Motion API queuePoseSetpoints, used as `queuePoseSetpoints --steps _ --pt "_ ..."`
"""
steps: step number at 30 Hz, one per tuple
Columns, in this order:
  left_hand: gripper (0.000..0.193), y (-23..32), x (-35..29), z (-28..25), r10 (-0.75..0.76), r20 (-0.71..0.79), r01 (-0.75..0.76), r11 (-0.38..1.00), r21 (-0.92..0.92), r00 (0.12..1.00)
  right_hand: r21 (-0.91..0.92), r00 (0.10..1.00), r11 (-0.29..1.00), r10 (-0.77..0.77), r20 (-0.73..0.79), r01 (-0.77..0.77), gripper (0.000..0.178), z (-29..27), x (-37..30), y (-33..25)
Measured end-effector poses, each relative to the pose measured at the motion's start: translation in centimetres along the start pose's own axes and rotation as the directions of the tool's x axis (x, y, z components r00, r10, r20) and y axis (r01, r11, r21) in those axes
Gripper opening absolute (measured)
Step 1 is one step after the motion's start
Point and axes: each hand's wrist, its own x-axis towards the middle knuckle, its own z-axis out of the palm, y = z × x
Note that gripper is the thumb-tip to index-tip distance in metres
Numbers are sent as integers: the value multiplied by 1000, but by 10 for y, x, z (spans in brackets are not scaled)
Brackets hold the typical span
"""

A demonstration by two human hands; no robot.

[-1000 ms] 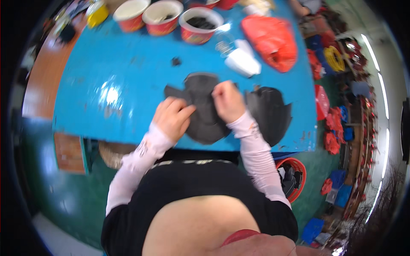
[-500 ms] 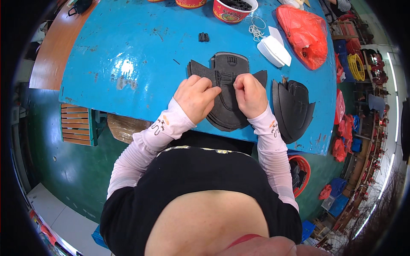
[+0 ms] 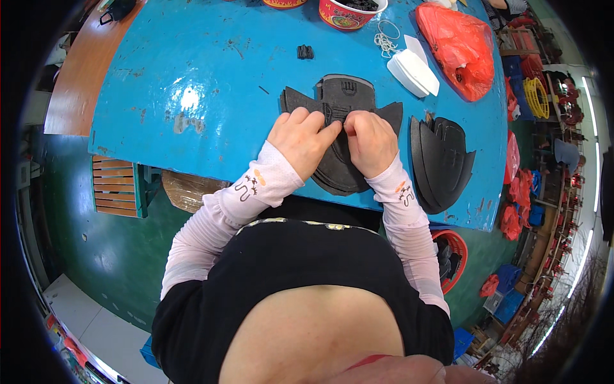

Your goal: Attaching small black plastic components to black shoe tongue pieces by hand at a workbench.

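Note:
On the blue table in front of me lies a stack of black padded pieces [image 3: 345,169], with pointed side flaps and a rounded near end. My left hand [image 3: 304,142] is closed in a pinch over the middle of the stack. Close beside it, my right hand [image 3: 372,144] has its fingers curled and pinched too. The fingertips nearly meet above a raised ribbed part of the top piece. Whatever small thing sits between them is hidden. A second pile of black pieces [image 3: 441,163] rests to the right of my right hand.
Farther back lie a small black ribbed part [image 3: 305,52], a white box [image 3: 412,73], white cord [image 3: 385,45] and a red plastic bag [image 3: 457,54]. A red patterned tub [image 3: 350,14] holds black parts. An orange-red basket [image 3: 451,262] stands below the table's right edge.
My hands have come closer together over the stack. The left has moved right and my right hand slightly left, so their fingertips now almost touch.

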Motion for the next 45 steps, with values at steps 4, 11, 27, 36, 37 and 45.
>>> queuePoseSetpoints --steps 4,11,27,36,37,45 --pt "31 3 -3 5 18 -24 -16 995 94 1000 -68 993 997 37 -116 -46 17 1 -7 -2" --pt "31 10 -2 0 -7 68 -3 990 144 998 -90 980 984 144 -136 -157 26 -11 -18 -16" --pt "35 -7 -23 -4 -308 -233 151 842 -517 922 -22 994 993 113 -11 -113 40 -36 -43 -46" --pt "23 -8 -65 -39 -465 78 295 414 -861 882 104 942 939 315 119 -327 11 -35 -49 -56" --pt "22 -6 -68 -39 -472 75 286 393 -874 878 106 941 938 317 116 -329 11 -35 -48 -54" --pt "21 11 -58 -34 -447 146 257 197 -946 883 353 607 759 650 -456 -547 16 -78 -67 -40"
